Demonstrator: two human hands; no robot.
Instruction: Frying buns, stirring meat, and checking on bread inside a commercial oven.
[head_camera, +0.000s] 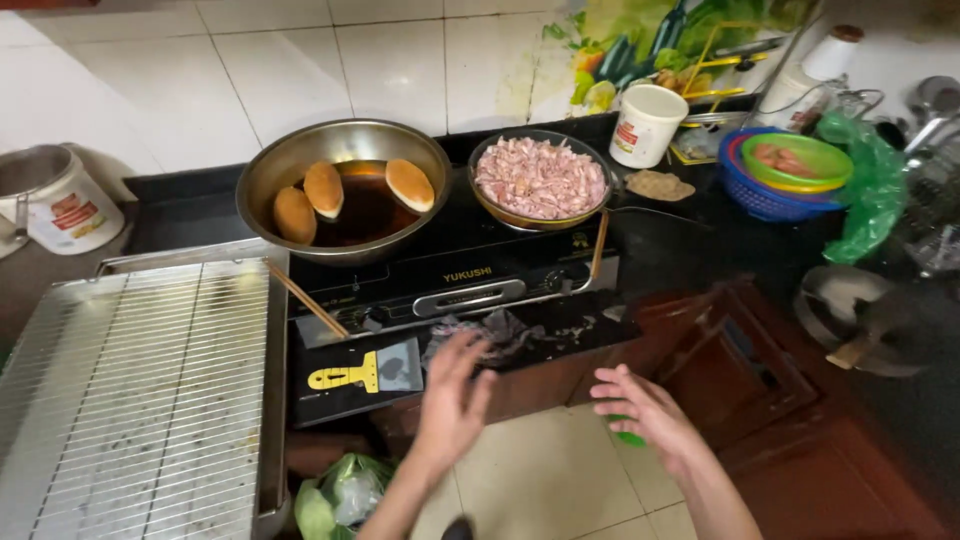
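Observation:
My left hand (452, 400) is open with fingers spread, hovering at the front edge of the black counter near a crumpled grey cloth (495, 335) and a yellow-handled scraper (370, 371). My right hand (645, 410) is open too, held lower to the right above the floor; a small green thing (630, 438) shows beneath it. On the black stove (450, 275) sits a steel bowl (342, 185) of dark oil with three browned buns (323, 188). Beside it a pan (540, 180) holds chopped pink meat.
A wire cooling rack (135, 390) on a steel tray fills the left, with chopsticks (305, 300) leaning on its edge. A white tub (647, 124), blue and green baskets (790, 170), a green bag (865, 190) and a white bucket (60, 200) stand around. An open wooden drawer (745, 360) juts out right.

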